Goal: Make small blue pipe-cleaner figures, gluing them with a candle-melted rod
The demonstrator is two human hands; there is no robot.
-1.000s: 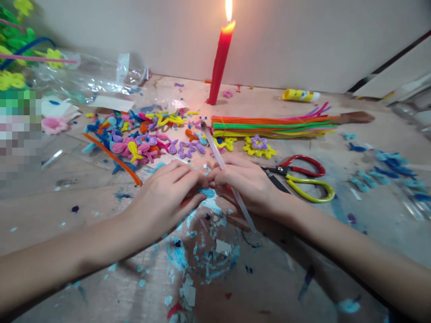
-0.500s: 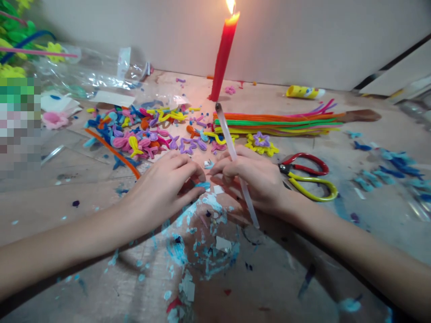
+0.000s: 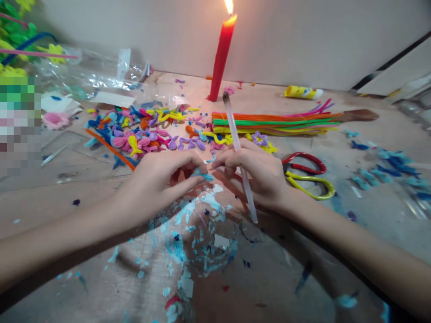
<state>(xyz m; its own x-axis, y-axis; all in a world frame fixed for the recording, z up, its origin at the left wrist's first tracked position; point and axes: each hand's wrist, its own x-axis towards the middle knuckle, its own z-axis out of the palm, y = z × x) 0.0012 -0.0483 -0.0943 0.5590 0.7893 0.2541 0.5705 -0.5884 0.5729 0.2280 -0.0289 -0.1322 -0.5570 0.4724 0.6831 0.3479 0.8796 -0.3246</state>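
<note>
Slanted white stick (image 3: 232, 120), right hand (image 3: 259, 175), dark tip (image 3: 226, 96) away

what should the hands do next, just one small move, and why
Probably bring the right hand's fingertips across to steady the light blue piece. The left hand pinches it just across a small gap, and the translucent stick lies along the right hand with its dark tip pointing away from the piece.

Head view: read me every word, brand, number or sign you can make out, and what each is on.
No text can be read.
Yellow tube: printed marks, too small and blurred to read.
White patch on the clear bag: no letters can be made out.
</note>
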